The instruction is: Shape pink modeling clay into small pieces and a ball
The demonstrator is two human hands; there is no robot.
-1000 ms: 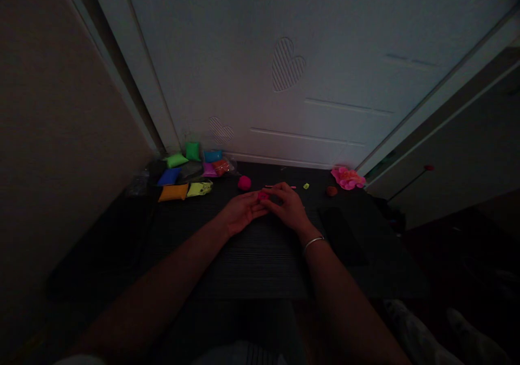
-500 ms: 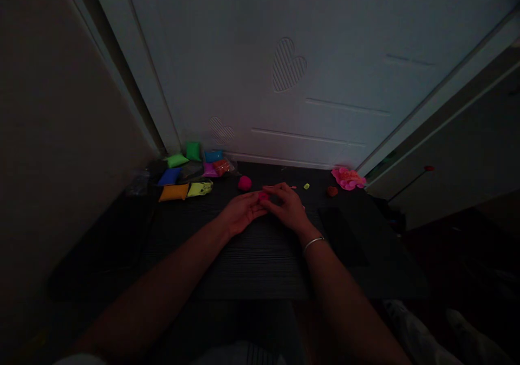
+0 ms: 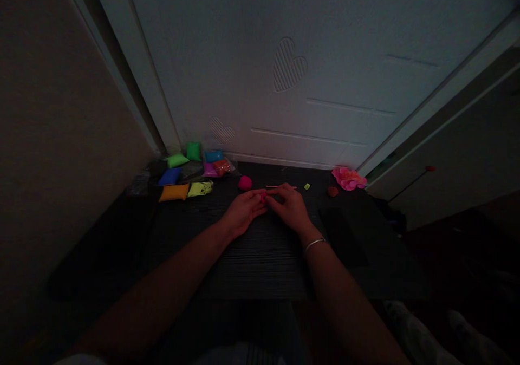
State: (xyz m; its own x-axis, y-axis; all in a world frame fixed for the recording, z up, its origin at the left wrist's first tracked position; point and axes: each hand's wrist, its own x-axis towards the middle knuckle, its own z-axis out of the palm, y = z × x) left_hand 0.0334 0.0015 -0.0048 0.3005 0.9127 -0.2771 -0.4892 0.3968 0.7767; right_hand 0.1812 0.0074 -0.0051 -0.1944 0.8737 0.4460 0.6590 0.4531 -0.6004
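Observation:
Between my fingertips is a small piece of pink modelling clay (image 3: pixel 263 197), partly covered by them. My left hand (image 3: pixel 244 211) holds it from the left, fingers pointing right. From the other side my right hand (image 3: pixel 287 204) pinches the same piece with thumb and fingers; a bracelet circles that wrist. Just beyond my left hand lies a round pink clay ball (image 3: pixel 245 183). A thin pink stick (image 3: pixel 280 187) rests on the table behind my right hand. The scene is dark, so the clay's exact shape is hard to make out.
Colourful clay packets (image 3: pixel 174 192) are grouped at the back left of the dark table (image 3: pixel 260 262). Toward the back right are a small yellow-green piece (image 3: pixel 307 186), an orange-brown lump (image 3: pixel 332 191) and a pink petalled object (image 3: pixel 349 178). A dark flat mat (image 3: pixel 342 236) lies at right.
My fingers have shifted slightly around the pink clay, with my left fingers now closer over it. More of the thin stick shows behind my right hand.

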